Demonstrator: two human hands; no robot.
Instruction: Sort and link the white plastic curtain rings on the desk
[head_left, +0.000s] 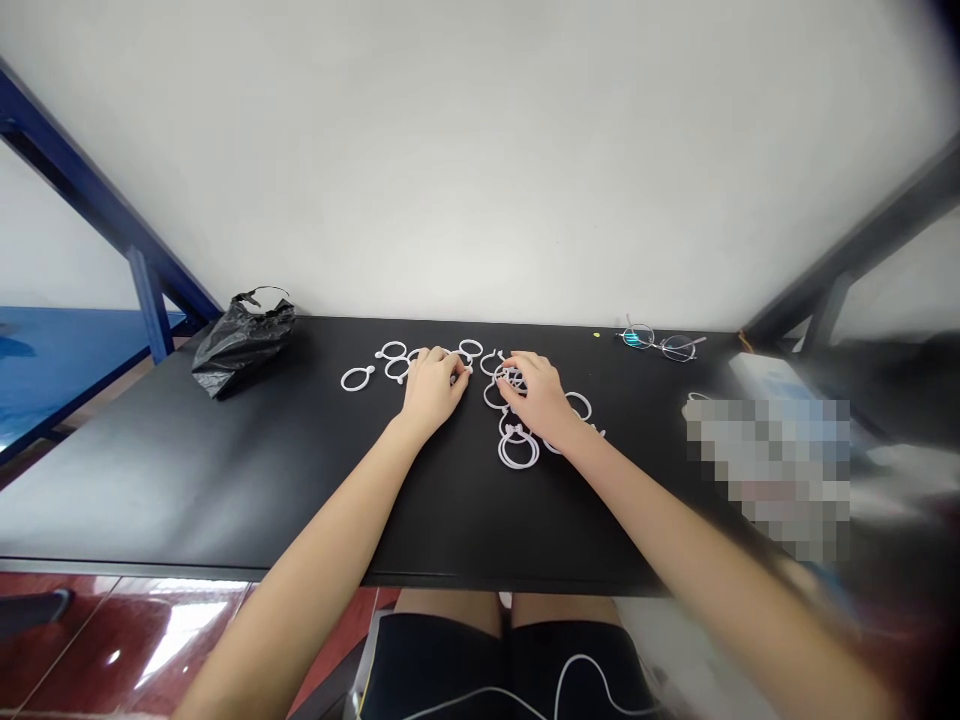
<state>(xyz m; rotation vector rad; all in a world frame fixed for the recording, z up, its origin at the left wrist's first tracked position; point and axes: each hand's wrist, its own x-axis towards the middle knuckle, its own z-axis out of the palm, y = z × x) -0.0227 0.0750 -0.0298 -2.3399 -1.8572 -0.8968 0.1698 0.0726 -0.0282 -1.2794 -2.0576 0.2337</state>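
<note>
Several thin white rings, each with a small knob, lie on the black table [315, 480] in two loose groups. My left hand [435, 385] is bent over the left group, its thumb and fingertips closed around the edge of a white ring [471, 348]. Part of that group is hidden under the palm. One single ring [357, 379] lies apart to its left. Over the right group my right hand [541, 398] curves with thumb and forefinger apart, and rings show in the gap. Overlapping rings [518, 451] lie just below it, and more are partly covered by its wrist.
A crumpled black plastic bag [247, 340] sits at the back left. Eyeglasses [660, 345] lie near the wall at the back right, by a small yellow-green speck [597, 335]. A white box [780, 385] and a blurred-out packet stand on the right. A white cable [577, 660] crosses my lap.
</note>
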